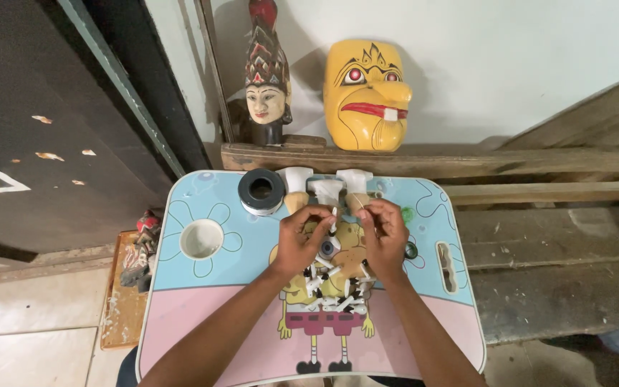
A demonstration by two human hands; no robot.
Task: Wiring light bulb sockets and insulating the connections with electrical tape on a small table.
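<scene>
The fingers of both hands meet over the middle of the surface (180, 315), a small lap table printed with a cartoon figure. The left hand (299, 240) pinches a small white piece (333, 218) between thumb and forefinger; the right hand (385, 233) is curled, its fingertips drawn together as if gripping something thin, though what it grips is too small to make out. Whether a thread or wire runs between the hands cannot be told.

Just below the hands, at six o'clock, lies a loose pile of small white and black pieces (331, 290), scattered rather than joined, so much of the work looks undone. At twelve o'clock three pale wooden forms with white tops (326, 188) stand in a row; how finished they are cannot be judged. A black-and-white roll of tape (261, 190) sits at ten o'clock, and a round cup hole (201, 239) at nine.

Beyond the surface, a carved wooden head (266, 79) and a yellow mask (367, 97) rest on a wooden plank (503, 163) against the wall.
</scene>
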